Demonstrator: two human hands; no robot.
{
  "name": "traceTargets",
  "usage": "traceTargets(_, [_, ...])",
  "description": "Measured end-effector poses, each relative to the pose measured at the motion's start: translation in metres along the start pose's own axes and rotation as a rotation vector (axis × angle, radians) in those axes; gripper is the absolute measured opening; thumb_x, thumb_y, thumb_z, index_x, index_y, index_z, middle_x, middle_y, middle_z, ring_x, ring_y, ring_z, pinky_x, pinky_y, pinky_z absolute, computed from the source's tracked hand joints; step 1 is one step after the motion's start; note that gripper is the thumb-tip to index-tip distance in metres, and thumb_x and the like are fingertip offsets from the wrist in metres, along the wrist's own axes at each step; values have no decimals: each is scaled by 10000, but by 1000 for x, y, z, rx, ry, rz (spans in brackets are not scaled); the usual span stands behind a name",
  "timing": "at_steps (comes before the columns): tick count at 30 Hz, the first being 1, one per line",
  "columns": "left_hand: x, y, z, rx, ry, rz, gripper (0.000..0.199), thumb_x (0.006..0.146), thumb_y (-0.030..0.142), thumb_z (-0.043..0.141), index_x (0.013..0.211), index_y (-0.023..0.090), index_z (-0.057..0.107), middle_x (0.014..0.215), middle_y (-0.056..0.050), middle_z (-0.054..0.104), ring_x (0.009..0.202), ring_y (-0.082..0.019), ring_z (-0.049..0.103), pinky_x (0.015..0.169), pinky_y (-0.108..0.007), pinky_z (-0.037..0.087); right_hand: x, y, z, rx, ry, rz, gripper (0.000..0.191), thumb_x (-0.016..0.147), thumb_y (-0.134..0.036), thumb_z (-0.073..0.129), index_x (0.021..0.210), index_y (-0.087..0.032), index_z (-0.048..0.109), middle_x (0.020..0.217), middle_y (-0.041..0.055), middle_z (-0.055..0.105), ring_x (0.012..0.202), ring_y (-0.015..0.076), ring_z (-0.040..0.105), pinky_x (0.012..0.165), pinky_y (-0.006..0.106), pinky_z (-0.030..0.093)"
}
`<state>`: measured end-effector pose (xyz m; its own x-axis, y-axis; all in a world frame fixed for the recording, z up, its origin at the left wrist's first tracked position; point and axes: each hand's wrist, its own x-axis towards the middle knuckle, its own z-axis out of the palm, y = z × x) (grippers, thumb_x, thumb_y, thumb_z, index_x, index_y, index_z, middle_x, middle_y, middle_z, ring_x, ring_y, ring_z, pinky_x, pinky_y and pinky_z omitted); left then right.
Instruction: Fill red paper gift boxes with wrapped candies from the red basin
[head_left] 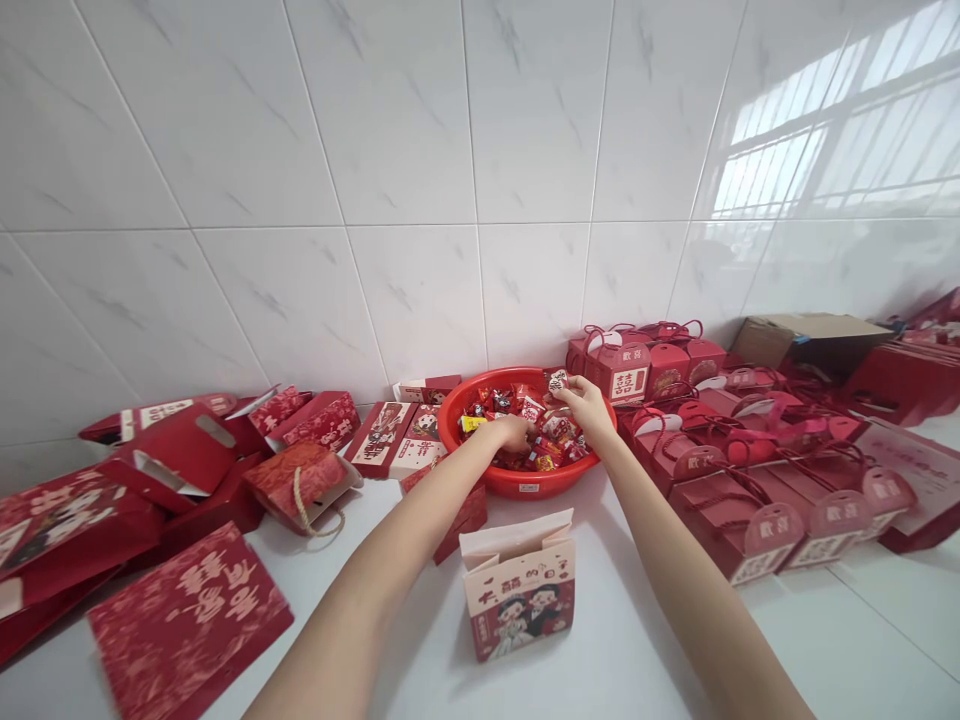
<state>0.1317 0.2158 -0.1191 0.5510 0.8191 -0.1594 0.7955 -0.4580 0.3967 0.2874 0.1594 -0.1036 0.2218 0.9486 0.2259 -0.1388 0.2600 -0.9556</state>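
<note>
A red plastic basin (529,484) filled with wrapped candies (546,452) stands against the tiled wall. My left hand (516,434) reaches into it, fingers down among the candies and partly hidden. At the basin's right rim, my right hand (585,402) is closed on a small white and red wrapped candy (558,380). Nearer to me, between my forearms, a small paper box (522,600) with a cartoon couple stands upright, its top flaps raised.
Red boxes with cord handles (772,528) crowd the right side, with a brown cardboard box (814,335) behind. On the left lie red gift boxes (191,625) and an orange-red box with a rope handle (300,480). Flat printed boxes (381,437) lie beside the basin.
</note>
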Motion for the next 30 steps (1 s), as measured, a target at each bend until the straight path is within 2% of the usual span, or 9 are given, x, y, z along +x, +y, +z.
traceTargets(2, [-4,1,-1,5,-14,-2,65,789,188,747,774,176,685,754,-4,704,735,-163,663,752,-310,521,-1,-1,0,29,10,29,246,621,-282,751,762,-195,570,678,14,702,666,197,700,519,243,518])
traceTargets(3, [-6,2,-2,-2,-13,-2,74,799,186,743,767,163,680,757,0,699,736,-158,661,759,-317,526,-2,-2,-1,42,14,42,239,630,-274,747,766,-195,566,674,15,702,658,196,699,515,242,518])
traceTargets(6, [-11,5,-3,-52,44,-1,144,667,56,764,687,173,681,693,14,687,729,-173,668,717,-266,510,-3,-3,-2,75,28,77,214,659,-265,736,760,-201,557,633,6,688,600,184,680,496,244,517])
traceTargets(8, [-13,7,-5,-97,133,2,190,637,11,713,712,185,695,704,10,696,756,-186,676,695,-240,494,-3,-2,-3,90,37,96,193,675,-263,728,747,-204,559,601,1,675,563,175,662,482,246,517])
traceTargets(13, [-12,8,-11,-180,408,-15,358,722,58,615,1056,177,666,918,-40,718,882,-208,656,764,-270,482,-2,0,-5,105,63,116,167,687,-244,726,739,-201,573,596,1,673,535,157,637,463,235,511])
traceTargets(15, [-11,6,-14,-202,454,-16,370,685,55,639,1035,174,667,900,-38,711,877,-214,646,764,-275,475,-2,0,-5,106,62,118,158,688,-245,726,742,-198,585,603,4,675,553,161,647,467,231,511])
traceTargets(20, [-7,0,-14,-246,447,39,115,660,193,718,759,168,663,716,14,644,782,-204,610,725,-274,454,-1,-1,-5,106,53,124,154,689,-259,729,748,-195,602,622,13,685,581,168,662,471,226,513])
traceTargets(25, [-2,-1,-7,-280,396,79,133,687,274,704,705,177,615,678,38,601,720,-173,564,686,-258,427,-1,-2,-4,109,67,132,122,695,-239,704,741,-193,600,628,12,690,557,156,648,459,220,505])
traceTargets(30, [-2,-3,-1,-306,263,96,269,681,311,714,550,192,513,535,60,500,584,-144,494,603,-254,395,-2,-1,-4,112,70,125,102,692,-229,692,743,-190,613,635,9,689,545,149,636,465,221,505])
